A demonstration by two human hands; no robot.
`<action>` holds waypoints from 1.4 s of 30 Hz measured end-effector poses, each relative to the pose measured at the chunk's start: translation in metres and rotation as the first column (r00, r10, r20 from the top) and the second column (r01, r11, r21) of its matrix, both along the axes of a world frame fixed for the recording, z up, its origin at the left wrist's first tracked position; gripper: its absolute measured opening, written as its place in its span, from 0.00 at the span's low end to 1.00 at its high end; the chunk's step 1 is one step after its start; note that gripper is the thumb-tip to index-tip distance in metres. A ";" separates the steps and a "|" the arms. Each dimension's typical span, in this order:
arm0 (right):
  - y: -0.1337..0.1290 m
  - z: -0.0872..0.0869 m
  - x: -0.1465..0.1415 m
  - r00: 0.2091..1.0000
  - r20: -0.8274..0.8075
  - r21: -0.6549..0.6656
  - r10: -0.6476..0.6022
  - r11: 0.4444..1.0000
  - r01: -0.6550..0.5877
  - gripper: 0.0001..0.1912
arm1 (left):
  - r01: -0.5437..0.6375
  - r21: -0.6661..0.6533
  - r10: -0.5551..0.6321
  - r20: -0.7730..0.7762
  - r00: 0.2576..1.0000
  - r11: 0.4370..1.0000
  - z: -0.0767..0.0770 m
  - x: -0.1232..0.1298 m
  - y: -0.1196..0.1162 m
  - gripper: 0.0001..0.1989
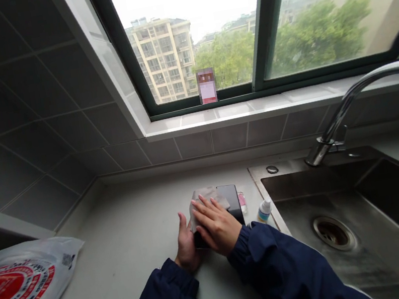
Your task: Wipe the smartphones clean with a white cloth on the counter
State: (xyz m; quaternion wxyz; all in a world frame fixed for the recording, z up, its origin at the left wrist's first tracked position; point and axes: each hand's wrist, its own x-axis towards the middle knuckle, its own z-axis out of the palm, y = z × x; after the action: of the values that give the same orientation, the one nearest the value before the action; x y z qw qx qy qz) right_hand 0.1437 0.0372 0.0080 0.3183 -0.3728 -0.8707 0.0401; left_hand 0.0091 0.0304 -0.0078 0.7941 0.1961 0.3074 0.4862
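A black, flat-topped, box-like object [233, 200] is on the countertop in front of me; its exact kind cannot be made out. A thin grey cloth [207, 193] covers much of its top. My right hand [218, 225] lies over the cloth with fingers stretched forward, pressing it onto the black surface. At the near left side, my left hand [187, 246] steadies the object, its thumb raised and its other fingers mostly hidden. Just right of the object are a small clear bottle with a pink label [242, 202] and a white-capped small bottle [264, 210].
A steel sink [357, 266] with a curved faucet [345, 104] takes up the right side. At the left edge lies a plastic bag with red print [13, 293]. Behind the pale countertop [127, 222], a tiled sill [235, 110] runs below the window.
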 end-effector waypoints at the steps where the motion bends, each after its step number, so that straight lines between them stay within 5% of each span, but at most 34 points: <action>1: 0.000 -0.002 -0.001 0.999 -0.012 0.011 -0.039 0.999 0.039 0.25 | 0.002 0.006 -0.002 0.004 1.000 1.000 -0.001 0.000 0.000 0.37; 5: -0.001 -0.013 -0.006 0.988 0.000 0.014 -0.154 0.988 0.154 0.29 | 0.050 0.070 -0.054 0.049 0.997 0.996 -0.005 -0.001 0.002 0.38; 12: -0.028 -0.023 -0.001 0.991 0.132 -0.003 -0.035 0.999 0.036 0.33 | 0.099 0.078 -0.116 0.248 0.962 0.992 -0.010 -0.003 -0.001 0.37; 18: -0.058 -0.039 0.005 0.996 0.089 0.006 0.018 1.000 -0.019 0.32 | 0.043 0.059 -0.052 0.173 0.983 0.997 -0.003 -0.002 -0.005 0.35; 29: -0.055 -0.045 0.008 0.999 0.029 0.057 0.026 0.998 -0.028 0.28 | 0.047 0.028 -0.050 0.131 0.990 0.999 -0.003 -0.003 -0.005 0.39; 35: -0.052 -0.039 0.013 0.998 0.021 0.114 -0.054 0.992 0.051 0.28 | 0.077 0.138 -0.105 0.207 0.973 0.987 -0.010 0.001 -0.011 0.39; 42: -0.042 -0.029 0.025 0.979 -0.056 0.174 -0.196 0.964 0.203 0.33 | 0.097 0.372 -0.103 -0.005 0.995 0.923 -0.034 0.007 -0.025 0.35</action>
State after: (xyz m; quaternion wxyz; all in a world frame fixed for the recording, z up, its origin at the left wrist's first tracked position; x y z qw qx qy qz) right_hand 0.1683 -0.0043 -0.0215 0.3695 -0.4277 -0.8226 -0.0631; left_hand 0.0158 0.0055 -0.0415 0.7687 0.3547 0.1936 0.4958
